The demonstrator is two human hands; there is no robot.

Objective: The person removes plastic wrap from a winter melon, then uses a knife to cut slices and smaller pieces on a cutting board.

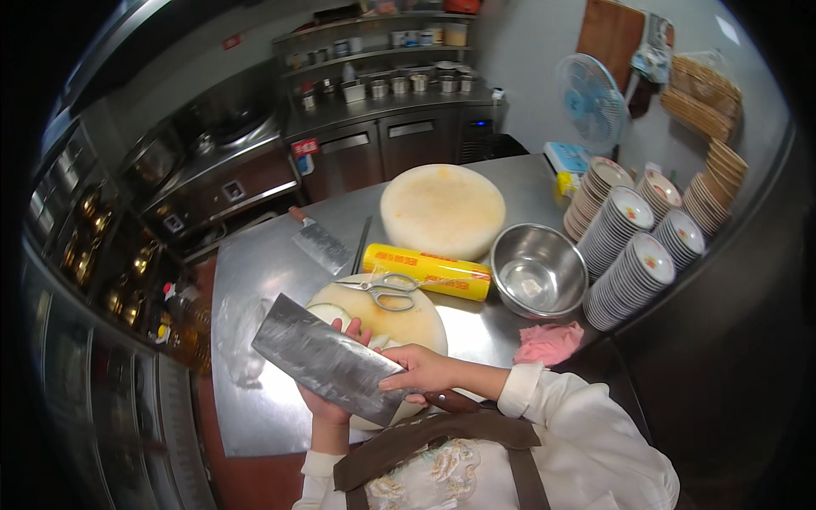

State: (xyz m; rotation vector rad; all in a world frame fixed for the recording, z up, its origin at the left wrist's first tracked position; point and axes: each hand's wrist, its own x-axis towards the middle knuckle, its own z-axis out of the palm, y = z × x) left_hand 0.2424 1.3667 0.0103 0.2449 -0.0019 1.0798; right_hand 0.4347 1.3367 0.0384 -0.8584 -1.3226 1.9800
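My right hand (421, 370) grips a Chinese cleaver (331, 357) where its broad steel blade meets the dark wooden handle. My left hand (324, 403) is behind the tilted blade, fingertips showing past its upper edge; the blade hides the palm and whatever may be in it. Below both hands is a round cutting board (427, 319). On it rest a pale, green-rimmed vegetable slice (330, 312), some pale pieces partly covered by my hands, and steel scissors (392, 292) towards the far side.
Beyond the board are a yellow cling film roll (427, 272), a thick round chopping block (443, 207), a second cleaver (320, 245) and a dark rod (361, 245). To the right stand a steel bowl (539, 271), a pink cloth (548, 342) and stacked bowls (628, 280).
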